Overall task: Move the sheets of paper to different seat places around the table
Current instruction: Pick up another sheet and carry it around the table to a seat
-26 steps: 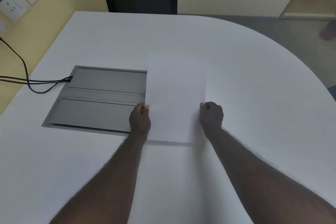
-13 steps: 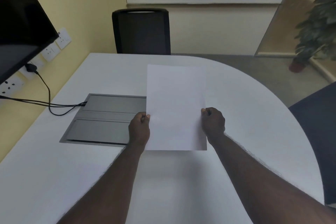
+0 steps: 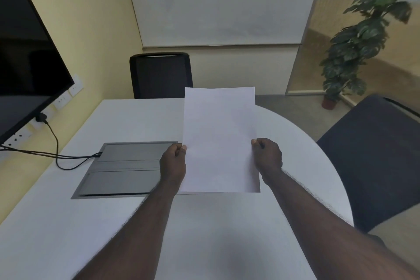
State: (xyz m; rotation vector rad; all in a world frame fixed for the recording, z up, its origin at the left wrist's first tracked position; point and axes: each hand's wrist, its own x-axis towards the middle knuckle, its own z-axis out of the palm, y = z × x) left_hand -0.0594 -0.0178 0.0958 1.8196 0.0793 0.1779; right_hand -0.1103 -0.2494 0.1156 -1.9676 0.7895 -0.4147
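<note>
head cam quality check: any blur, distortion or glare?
Head view: the potted plant at top right is smeared with blur; wide-angle bending shows in the slanted screen edge and whiteboard frame; light is dim and even, without glare; the paper and both hands, left and right, look sharp.

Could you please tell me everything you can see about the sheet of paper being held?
The sheet of paper is plain white, blank on the side facing the camera, rectangular and in portrait orientation. It looks thin and uncreased, and is held raised above the white table, its top edge tilted away toward the black chair. The left hand pinches its left edge and the right hand its right edge, both in the lower half. Whether it is one sheet or several cannot be told.
</note>
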